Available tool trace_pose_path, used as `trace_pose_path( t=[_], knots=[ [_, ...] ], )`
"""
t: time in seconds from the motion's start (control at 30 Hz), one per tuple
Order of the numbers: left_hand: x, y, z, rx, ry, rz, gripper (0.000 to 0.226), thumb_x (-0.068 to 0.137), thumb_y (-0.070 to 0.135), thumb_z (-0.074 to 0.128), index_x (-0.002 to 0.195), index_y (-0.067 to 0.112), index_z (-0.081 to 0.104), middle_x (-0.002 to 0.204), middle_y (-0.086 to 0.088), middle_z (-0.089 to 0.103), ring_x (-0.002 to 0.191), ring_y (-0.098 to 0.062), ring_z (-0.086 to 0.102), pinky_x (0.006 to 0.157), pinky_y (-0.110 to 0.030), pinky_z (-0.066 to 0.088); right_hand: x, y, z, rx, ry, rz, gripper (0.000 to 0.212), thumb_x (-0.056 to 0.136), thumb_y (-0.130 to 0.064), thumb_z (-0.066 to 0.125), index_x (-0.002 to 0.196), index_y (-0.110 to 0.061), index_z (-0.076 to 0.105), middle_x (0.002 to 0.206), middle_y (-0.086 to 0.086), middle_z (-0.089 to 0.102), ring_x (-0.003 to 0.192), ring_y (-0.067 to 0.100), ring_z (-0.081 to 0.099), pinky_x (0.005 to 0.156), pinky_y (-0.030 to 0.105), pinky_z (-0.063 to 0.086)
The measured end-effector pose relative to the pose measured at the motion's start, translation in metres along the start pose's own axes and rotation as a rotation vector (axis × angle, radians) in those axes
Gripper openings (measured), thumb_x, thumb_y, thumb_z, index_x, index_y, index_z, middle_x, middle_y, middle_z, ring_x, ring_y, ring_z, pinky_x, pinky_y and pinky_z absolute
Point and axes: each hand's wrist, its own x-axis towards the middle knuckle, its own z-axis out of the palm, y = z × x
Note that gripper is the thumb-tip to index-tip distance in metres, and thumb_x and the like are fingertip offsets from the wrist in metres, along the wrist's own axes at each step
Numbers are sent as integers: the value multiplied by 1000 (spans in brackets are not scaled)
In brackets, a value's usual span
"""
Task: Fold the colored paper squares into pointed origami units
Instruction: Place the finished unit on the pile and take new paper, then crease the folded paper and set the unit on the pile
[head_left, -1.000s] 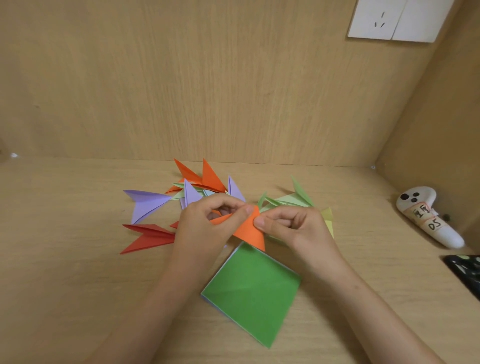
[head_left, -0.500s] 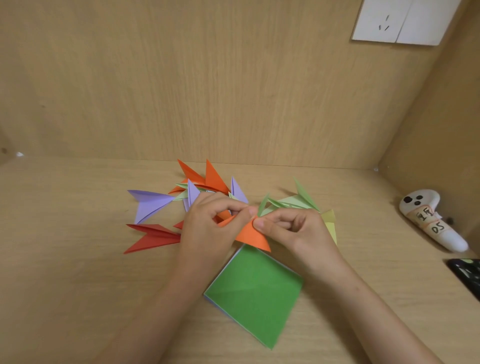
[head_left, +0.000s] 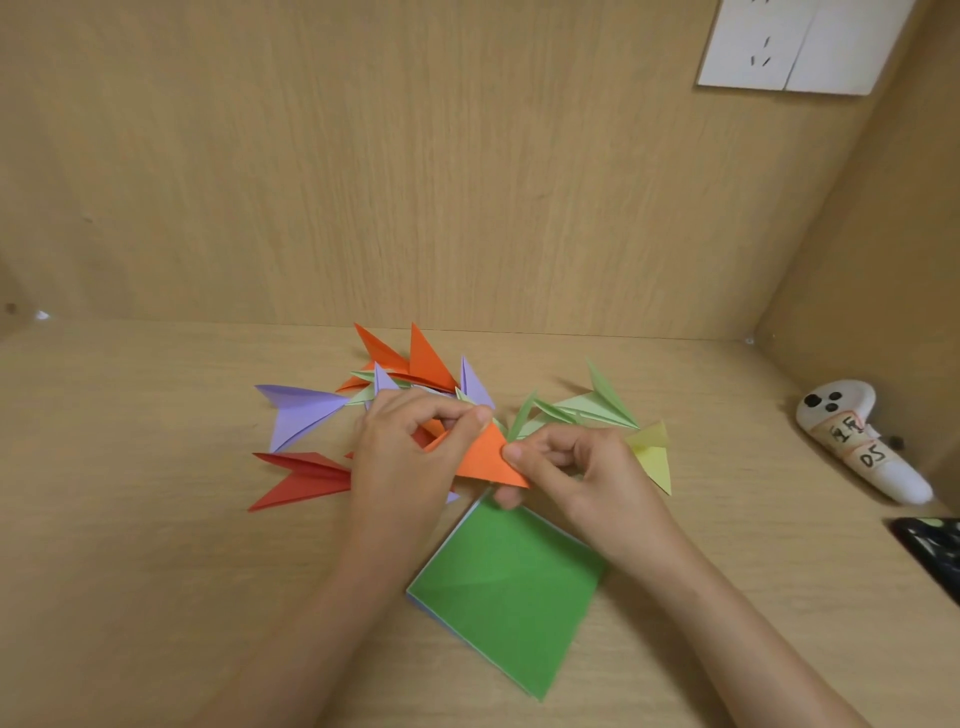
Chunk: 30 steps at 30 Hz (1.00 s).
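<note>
At the centre of the frame, both hands hold a half-folded orange paper just above the wooden surface. The left hand pinches its upper corner between thumb and forefinger, the other fingers curled. The right hand grips its right-hand point, thumb on top and curled fingers beneath. Just below the hands, at lower centre, a stack of flat paper squares with a green sheet on top lies on the surface, turned corner-on.

Finished pointed units lie in a loose heap behind and beside the hands: a purple unit and a red unit to the left, orange units at the back, light green units and a yellow unit to the right. At the right edge rests a white handheld controller with handwritten labels, and below it a dark object cut off by the frame. A white wall socket sits at upper right.
</note>
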Motion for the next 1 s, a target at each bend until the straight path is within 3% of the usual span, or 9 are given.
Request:
trace_pose_path(
  t=[0.13, 0.27, 0.37, 0.43, 0.53, 0.63, 0.77, 0.9, 1.0],
  knots=[
    [1, -3, 0, 12, 25, 4, 25, 78, 20, 74, 62, 35, 62, 74, 27, 63, 85, 0, 51, 78, -21, 37, 0, 0, 0, -170, -7, -25, 25, 94, -31, 57, 75, -17, 66, 68, -7, 73, 67, 5, 68, 77, 24, 49],
    [4, -5, -2, -12, 57, -40, 26, 80, 21, 73, 63, 38, 62, 73, 24, 64, 81, 0, 51, 73, -15, 36, -1, 2, -1, -319, 15, -62, 30, 96, -35, 52, 70, -21, 60, 62, -9, 70, 54, -2, 59, 63, 18, 42],
    [13, -8, -13, -81, 154, -144, 22, 83, 24, 69, 66, 36, 64, 69, 23, 63, 85, -6, 53, 73, -17, 36, -3, 5, -2, -453, 7, -109, 31, 97, -33, 48, 68, -24, 52, 59, -10, 66, 55, 3, 59, 66, 25, 46],
    [17, -9, -19, -108, 195, -152, 18, 85, 25, 68, 70, 34, 65, 72, 22, 63, 91, -9, 54, 75, -16, 38, -2, 8, -2, -392, 53, -120, 31, 98, -31, 48, 68, -25, 51, 57, -9, 62, 52, 7, 58, 64, 27, 45],
    [15, -9, -16, -76, 124, -130, 17, 84, 24, 68, 70, 31, 65, 74, 17, 64, 86, -8, 54, 73, -15, 38, 2, 8, -3, -269, 131, -124, 29, 97, -27, 52, 68, -23, 53, 54, -10, 58, 49, 3, 49, 57, 18, 36],
    [12, -14, -8, -48, -37, -120, 22, 83, 19, 71, 65, 30, 62, 67, 15, 63, 71, 2, 54, 68, -9, 38, 3, 10, -4, -339, 72, -123, 28, 94, -31, 56, 67, -24, 57, 59, -11, 58, 53, 1, 49, 56, 15, 33],
    [11, -27, -5, 278, -70, 78, 13, 75, 41, 67, 68, 30, 65, 65, 16, 59, 75, -14, 53, 72, -31, 38, 4, 15, -5, -403, -86, -128, 21, 79, -45, 70, 80, -24, 67, 80, -11, 62, 78, 7, 52, 71, 24, 41],
    [14, -36, -6, 492, -67, 138, 15, 75, 35, 75, 76, 21, 71, 68, 6, 63, 78, -20, 49, 74, -31, 28, 6, 21, -6, -531, -242, -129, 39, 66, -53, 77, 96, -29, 68, 97, -13, 56, 100, 5, 46, 92, 25, 37],
    [16, -42, -9, 528, -74, 139, 14, 75, 32, 77, 78, 20, 71, 70, 5, 64, 80, -23, 52, 73, -30, 27, 6, 24, -6, -562, -280, -132, 43, 64, -52, 79, 99, -30, 67, 102, -12, 55, 105, 7, 43, 96, 24, 34]
  ],
)
